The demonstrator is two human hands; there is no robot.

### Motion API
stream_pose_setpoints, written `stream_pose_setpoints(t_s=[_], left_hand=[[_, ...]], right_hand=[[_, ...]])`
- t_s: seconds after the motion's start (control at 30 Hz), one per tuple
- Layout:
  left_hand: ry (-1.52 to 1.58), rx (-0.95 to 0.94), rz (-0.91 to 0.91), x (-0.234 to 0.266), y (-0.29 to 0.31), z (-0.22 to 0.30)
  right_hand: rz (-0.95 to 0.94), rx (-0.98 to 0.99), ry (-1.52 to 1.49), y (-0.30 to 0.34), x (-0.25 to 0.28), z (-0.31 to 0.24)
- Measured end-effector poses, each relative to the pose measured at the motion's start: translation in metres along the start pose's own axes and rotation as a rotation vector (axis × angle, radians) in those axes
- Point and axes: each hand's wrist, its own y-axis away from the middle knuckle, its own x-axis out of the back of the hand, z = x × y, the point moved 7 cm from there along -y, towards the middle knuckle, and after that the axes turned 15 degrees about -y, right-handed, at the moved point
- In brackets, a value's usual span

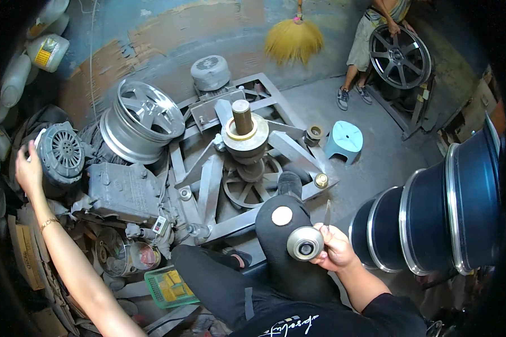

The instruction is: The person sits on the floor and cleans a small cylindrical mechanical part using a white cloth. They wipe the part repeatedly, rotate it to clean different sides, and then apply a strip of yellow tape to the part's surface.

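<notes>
My right hand (336, 248) is closed on a round, stepped metal part (305, 244) with a dark ringed bore at its centre, held above my right thigh. A thin, pointed blade (328, 213) sticks up from the same hand; its handle is hidden. At the far left, my left hand (29, 170) reaches to the side of a grey motor (63, 150) with a slotted fan cover. Its bent fingers close by a small white piece (40, 136), too small to name. Ahead of my knees stands a dusty spindle (242, 121) with a threaded top and pale ring.
A metal frame (211, 194) surrounds the spindle. A silver wheel rim (143, 121) leans behind the grey gearbox (121, 190). Stacked dark blue rims (430, 216) stand at right, near a light blue stool (344, 140). Beyond, another person holds a black wheel (400, 56). A green basket (154, 289) lies low left.
</notes>
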Motion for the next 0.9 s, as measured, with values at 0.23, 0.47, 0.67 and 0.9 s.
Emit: stream_pose_setpoints(t_s=[0.23,0.47,0.67,0.9], left_hand=[[1.258,-0.252,-0.022,0.186,0.222,0.19],[1.533,-0.745,-0.559,0.256,0.401,0.329],[1.585,-0.573,-0.581,0.253,0.43,0.337],[1.502,-0.482,-0.702,0.224,0.443,0.34]], right_hand=[[0.015,0.098,0.013,-0.02,-0.016,-0.007],[-0.011,0.048,-0.041,-0.032,-0.029,0.0],[0.189,0.179,0.362,-0.023,-0.022,-0.019],[0.194,0.454,0.522,-0.013,-0.014,-0.047]])
